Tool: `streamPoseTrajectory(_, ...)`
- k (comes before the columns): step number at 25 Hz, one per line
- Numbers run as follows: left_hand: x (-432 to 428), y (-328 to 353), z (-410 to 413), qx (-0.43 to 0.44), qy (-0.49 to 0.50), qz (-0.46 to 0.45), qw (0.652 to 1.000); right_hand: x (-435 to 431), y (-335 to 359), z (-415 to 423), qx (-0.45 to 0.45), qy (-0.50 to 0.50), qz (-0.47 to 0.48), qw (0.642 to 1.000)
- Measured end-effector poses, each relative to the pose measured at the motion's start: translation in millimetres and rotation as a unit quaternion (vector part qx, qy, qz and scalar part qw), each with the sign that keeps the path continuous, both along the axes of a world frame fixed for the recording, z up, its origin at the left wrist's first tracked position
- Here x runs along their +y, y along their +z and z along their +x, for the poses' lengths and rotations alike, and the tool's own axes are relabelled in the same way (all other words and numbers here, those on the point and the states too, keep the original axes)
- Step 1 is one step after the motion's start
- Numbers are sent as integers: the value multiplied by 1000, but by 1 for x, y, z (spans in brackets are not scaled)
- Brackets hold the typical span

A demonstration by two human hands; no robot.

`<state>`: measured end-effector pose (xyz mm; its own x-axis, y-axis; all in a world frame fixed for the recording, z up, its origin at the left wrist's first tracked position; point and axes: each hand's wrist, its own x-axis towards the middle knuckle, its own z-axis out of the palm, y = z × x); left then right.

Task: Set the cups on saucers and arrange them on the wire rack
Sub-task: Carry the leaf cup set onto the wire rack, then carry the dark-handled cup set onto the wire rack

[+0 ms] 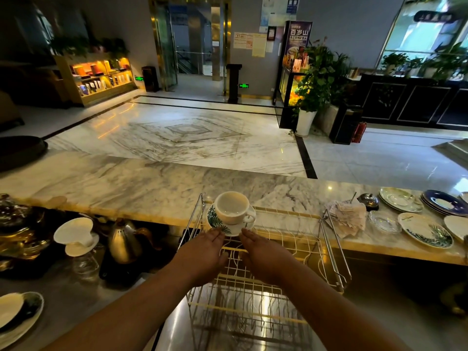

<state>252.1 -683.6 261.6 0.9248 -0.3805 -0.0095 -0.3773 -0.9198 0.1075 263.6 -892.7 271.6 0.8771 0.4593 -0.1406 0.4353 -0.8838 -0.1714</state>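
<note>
A white cup (232, 206) stands upright on a saucer (215, 220) with a green leaf pattern, at the far left corner of the cream wire rack (286, 239). Its handle points toward the right. My left hand (202, 252) and my right hand (263, 254) reach over the rack, palms down, fingers extended. The fingertips of both hands meet the near rim of the saucer, left and right of its front. Whether the fingers grip the saucer or only touch it is unclear.
Loose saucers lie on the marble counter at right: a leaf-patterned one (425, 233), a pale one (400, 200), a blue stack (445, 202), a glass dish (385, 221). A metal kettle (125, 240) and white dripper (76, 235) stand at left. More plates (17, 315) lie bottom left.
</note>
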Motion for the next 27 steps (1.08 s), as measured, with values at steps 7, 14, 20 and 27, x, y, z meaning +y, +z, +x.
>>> streamPoseTrajectory(7,18,29,-42,-108,-30,-120,986,14,14,-39,-56,-8,105,993)
streamPoseTrajectory(14,142,8,-107,-19,168,-106,980,139,18,-68,-27,81,172,981)
streamPoseTrajectory(20,297,-29,-172,39,360,-124,924,283,-19,-73,82,121,187,971)
streamPoseTrajectory(27,456,-73,-225,64,497,-90,861,445,-87,-64,183,102,147,967)
